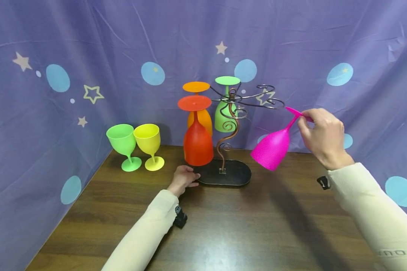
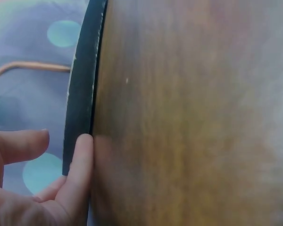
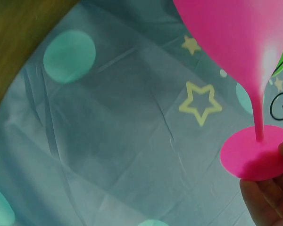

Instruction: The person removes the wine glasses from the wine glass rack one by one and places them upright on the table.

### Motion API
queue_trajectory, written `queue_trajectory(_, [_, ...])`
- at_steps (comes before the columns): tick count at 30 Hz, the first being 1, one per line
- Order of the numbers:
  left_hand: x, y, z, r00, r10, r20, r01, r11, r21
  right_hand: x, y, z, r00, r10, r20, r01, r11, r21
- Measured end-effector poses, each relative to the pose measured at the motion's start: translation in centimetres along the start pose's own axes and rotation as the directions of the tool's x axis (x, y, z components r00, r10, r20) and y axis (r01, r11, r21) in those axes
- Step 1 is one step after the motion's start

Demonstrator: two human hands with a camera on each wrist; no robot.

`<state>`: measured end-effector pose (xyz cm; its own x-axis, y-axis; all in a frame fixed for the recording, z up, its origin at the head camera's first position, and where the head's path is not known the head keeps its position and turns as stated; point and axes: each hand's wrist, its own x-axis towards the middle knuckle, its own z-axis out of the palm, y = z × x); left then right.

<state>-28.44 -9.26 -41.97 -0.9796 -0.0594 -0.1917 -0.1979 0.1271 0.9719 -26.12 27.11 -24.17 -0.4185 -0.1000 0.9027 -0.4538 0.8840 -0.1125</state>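
Note:
My right hand (image 1: 323,136) pinches the round foot of a pink plastic goblet (image 1: 272,148) and holds it bowl-down, tilted, right of a metal goblet rack (image 1: 232,98). In the right wrist view the thumb and fingers grip the edge of the pink foot (image 3: 247,157). Down at the left end of the rack's black base (image 1: 228,177) is my left hand (image 1: 182,178). One straight finger (image 2: 81,157) touches the base's edge, the thumb raised apart from it. Red (image 1: 198,145), orange (image 1: 196,87) and green (image 1: 225,116) goblets hang upside down on the rack.
A light green goblet (image 1: 122,139) and a yellow goblet (image 1: 147,137) stand upright at the left of the wooden table (image 1: 224,226). Curled wire arms (image 1: 273,103) reach out on the rack's right side. A purple patterned curtain (image 1: 190,41) hangs close behind.

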Motion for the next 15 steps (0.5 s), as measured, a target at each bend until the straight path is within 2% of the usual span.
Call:
queue_trajectory(4, [-0.9,-0.1,0.2,1.0,0.028,-0.006,-0.028,0.999,0.024,-1.8,-0.5,0.3,1.0,0.015,-0.018,-0.014,0.999,0.04])
queue_trajectory(6, [-1.7,0.0,0.3,0.997,0.071,-0.015,-0.07,0.995,0.071,-2.7,-0.8,0.5,0.999,0.021,-0.025,-0.02,0.998,0.054])
queue_trajectory(7, [-2.1,0.1,0.4,0.993,0.114,-0.024,-0.111,0.987,0.12,-3.2,-1.0,0.7,0.999,0.027,-0.031,-0.025,0.998,0.064])
queue_trajectory(9, [-3.2,0.5,0.7,0.98,0.194,-0.038,-0.182,0.96,0.213,-4.0,-1.5,1.0,0.998,0.041,-0.039,-0.037,0.996,0.082])
queue_trajectory(12, [-4.8,0.8,1.4,0.946,0.324,-0.013,-0.304,0.9,0.311,-5.2,-2.3,1.6,0.996,0.065,-0.054,-0.058,0.992,0.114])
queue_trajectory(13, [-5.4,0.9,1.7,0.935,0.355,0.01,-0.341,0.89,0.303,-5.6,-2.6,1.7,0.996,0.073,-0.055,-0.066,0.991,0.119])
queue_trajectory(15, [-6.7,1.2,2.4,0.92,0.387,0.07,-0.391,0.888,0.242,-6.3,-3.1,2.0,0.995,0.083,-0.05,-0.076,0.989,0.128])
